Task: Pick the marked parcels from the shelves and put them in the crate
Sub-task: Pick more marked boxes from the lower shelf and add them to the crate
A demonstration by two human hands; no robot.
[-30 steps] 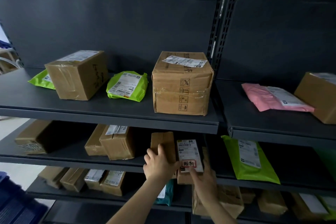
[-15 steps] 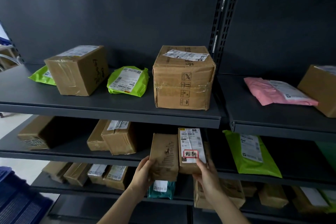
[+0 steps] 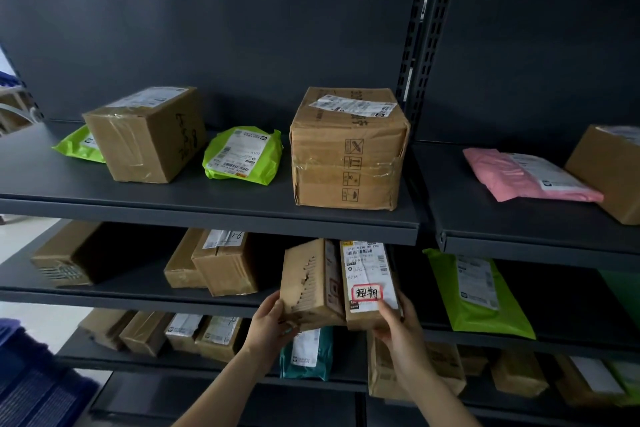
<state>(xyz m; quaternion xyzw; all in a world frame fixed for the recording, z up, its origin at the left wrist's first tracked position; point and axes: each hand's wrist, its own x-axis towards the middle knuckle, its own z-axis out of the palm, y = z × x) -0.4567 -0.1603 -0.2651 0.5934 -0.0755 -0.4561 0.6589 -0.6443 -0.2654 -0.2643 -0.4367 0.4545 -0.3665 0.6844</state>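
At the front edge of the middle dark metal shelf (image 3: 145, 298), two slim brown cardboard parcels are held upright side by side, touching. The right-hand one, a narrow brown box with a white shipping label and a red-bordered handwritten sticker (image 3: 370, 284), looks to be the marked parcel the task wants; its sticker faces outward, probably so it can be read. The left hand (image 3: 273, 321) cups the lower left corner of the torn, ribbed brown cardboard parcel (image 3: 310, 284), fingers curled shut around its bottom edge, seemingly to steady it so it does not topple as its neighbour comes away. The right hand (image 3: 394, 322) grips the marked parcel at its lower right, thumb across the front below the sticker, the other fingers hidden behind it. Both forearms rise from below, wrists bent slightly back, palms turned toward each other.

A ribbed blue plastic crate (image 3: 31, 388), likely the destination, shows at the lower left, well apart from the hands. My judgement: the pull-out is under way, and the carry is not yet begun.
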